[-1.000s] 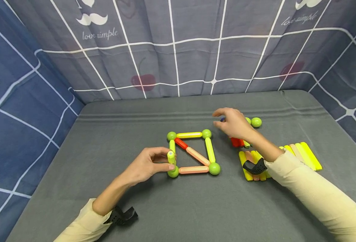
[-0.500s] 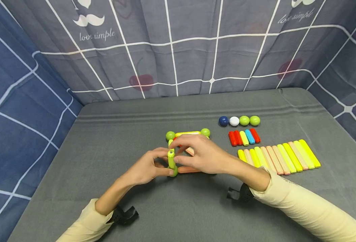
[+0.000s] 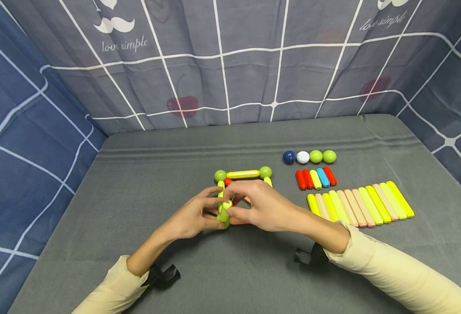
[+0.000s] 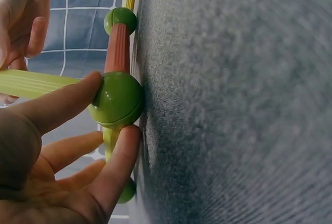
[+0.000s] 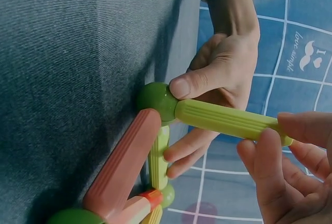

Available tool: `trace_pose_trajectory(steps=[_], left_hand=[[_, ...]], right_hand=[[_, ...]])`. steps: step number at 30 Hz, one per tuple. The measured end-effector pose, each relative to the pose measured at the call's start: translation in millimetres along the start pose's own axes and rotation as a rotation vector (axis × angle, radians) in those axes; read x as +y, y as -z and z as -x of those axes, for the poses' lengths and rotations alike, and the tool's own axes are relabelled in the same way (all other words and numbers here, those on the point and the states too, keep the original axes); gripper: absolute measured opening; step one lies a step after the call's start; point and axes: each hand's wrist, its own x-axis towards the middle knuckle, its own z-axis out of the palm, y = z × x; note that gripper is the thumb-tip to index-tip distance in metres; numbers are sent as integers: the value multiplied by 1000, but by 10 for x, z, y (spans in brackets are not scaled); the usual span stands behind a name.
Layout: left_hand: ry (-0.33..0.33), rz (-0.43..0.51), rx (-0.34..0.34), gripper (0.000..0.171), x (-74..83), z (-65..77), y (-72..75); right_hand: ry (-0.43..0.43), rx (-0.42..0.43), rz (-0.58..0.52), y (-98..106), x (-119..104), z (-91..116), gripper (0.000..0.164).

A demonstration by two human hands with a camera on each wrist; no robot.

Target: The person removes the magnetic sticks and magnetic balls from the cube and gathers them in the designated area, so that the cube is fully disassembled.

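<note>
At the near left corner of a square frame, my left hand (image 3: 191, 216) pinches a green ball (image 4: 116, 99) between thumb and fingers. A yellow-green rod (image 5: 228, 120) stands up from that ball. My right hand (image 3: 263, 205) pinches the rod's upper end, best seen in the right wrist view. From the same ball a pink rod (image 5: 124, 164) runs to another green ball (image 4: 120, 22), and a yellow-green rod (image 5: 158, 156) runs to the far left ball (image 3: 220, 176). My right hand hides part of the frame, including its near right corner, in the head view.
Back right lies a row of balls: dark blue (image 3: 289, 157), white (image 3: 303, 157) and two green. Before them are short rods (image 3: 316, 179) in red, yellow-green and blue. Several long yellow and pink rods (image 3: 360, 207) lie side by side. A patterned curtain (image 3: 199, 65) surrounds the grey surface.
My right hand has come left from the loose balls to the upright rod and grips its upper end. The rod's top has tipped slightly right. My left hand stays at the corner ball.
</note>
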Motion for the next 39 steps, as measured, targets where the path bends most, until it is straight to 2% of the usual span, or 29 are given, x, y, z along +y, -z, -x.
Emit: trace_pose_trajectory(steps=[7,14,29,34,39], left_hand=[[-3,5,-4,70,-29,2,7],[7,52,-25,76,-47,-2,21],[26,27,-19,75,-54,-1,15],[19,27,-27,75,-57,-3,15],[14,27,-27,75,-60,-3,19]], right_hand=[[-42,11,4,48,34,98,16],[-87,10,41,121,111,232,21],[-173,22,117,148,313,497,21],[-189,88,51,194,311,556,21],[-179,199,-126,301,304,647,19]])
